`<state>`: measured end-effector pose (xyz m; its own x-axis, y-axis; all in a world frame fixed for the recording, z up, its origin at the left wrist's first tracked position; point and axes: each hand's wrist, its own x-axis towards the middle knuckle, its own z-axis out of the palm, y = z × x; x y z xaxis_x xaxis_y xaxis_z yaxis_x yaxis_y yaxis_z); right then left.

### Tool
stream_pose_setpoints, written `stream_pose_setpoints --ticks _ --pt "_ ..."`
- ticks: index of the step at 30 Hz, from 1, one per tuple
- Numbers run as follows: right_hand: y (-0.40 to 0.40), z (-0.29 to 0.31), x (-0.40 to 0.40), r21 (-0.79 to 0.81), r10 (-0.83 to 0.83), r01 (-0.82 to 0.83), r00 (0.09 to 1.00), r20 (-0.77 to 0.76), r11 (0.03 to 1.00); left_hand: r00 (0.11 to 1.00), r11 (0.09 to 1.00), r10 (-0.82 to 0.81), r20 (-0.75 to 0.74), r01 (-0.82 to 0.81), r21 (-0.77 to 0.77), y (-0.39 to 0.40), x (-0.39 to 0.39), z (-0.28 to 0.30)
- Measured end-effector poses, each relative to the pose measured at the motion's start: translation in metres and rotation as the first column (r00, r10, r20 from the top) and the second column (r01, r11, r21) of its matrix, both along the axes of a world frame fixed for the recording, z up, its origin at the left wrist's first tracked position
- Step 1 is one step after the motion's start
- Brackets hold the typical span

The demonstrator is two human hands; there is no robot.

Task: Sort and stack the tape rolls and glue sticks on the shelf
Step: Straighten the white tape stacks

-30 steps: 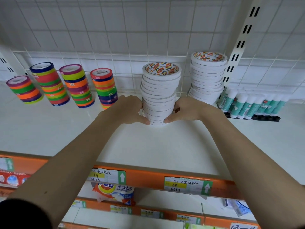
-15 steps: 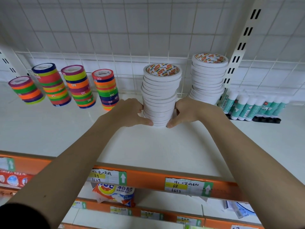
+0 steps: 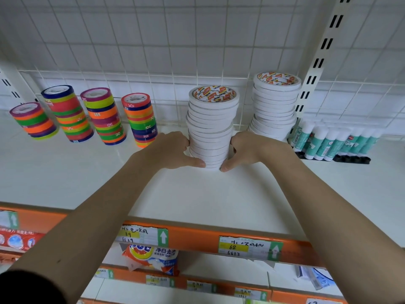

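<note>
A: How should this white stack (image 3: 211, 126) be handled?

B: Judging by its lean, squeeze evenly low down and nudge the upper rolls straight before letting go; they sit a bit staggered.

A: And the grip?

B: Left hand (image 3: 168, 151) and right hand (image 3: 247, 148) are clamped on the stack's base from either side, thumbs in front. The stack stands mid-frame on the shelf (image 3: 197, 198), between them, with another white stack (image 3: 275, 106) just beside it to the right.
</note>
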<state>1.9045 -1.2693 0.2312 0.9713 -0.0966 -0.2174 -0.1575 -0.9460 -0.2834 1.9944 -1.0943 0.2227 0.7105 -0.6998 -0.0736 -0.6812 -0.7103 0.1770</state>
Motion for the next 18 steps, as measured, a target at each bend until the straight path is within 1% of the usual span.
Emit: stream_pose_setpoints --ticks 2,5,8,11,14,18 --pt "0.001 -0.001 0.000 0.002 -0.009 0.009 1.000 0.008 1.000 1.000 1.000 -0.001 0.018 0.001 0.018 0.000 -0.002 0.000" --pt "0.001 -0.003 0.000 -0.005 -0.013 0.013 1.000 0.025 1.000 0.999 1.000 -0.004 -0.036 0.004 -0.012 0.001 -0.001 -0.003" --pt "0.001 -0.004 -0.001 -0.002 -0.008 0.008 0.999 0.038 1.000 0.994 0.997 -0.023 -0.105 0.014 -0.080 0.002 0.002 -0.007" --pt "-0.001 -0.006 -0.003 0.031 -0.012 0.011 0.999 0.043 0.999 0.989 0.989 0.008 -0.146 -0.029 -0.143 0.006 0.010 -0.012" --pt "-0.005 -0.014 -0.001 0.062 -0.026 0.023 0.999 0.039 0.998 0.991 0.996 0.011 -0.136 -0.024 -0.091 0.008 0.017 -0.021" --pt "-0.009 -0.024 0.003 0.108 -0.051 0.042 0.996 0.075 0.993 0.996 0.997 -0.005 -0.091 -0.002 -0.076 0.006 0.015 -0.026"
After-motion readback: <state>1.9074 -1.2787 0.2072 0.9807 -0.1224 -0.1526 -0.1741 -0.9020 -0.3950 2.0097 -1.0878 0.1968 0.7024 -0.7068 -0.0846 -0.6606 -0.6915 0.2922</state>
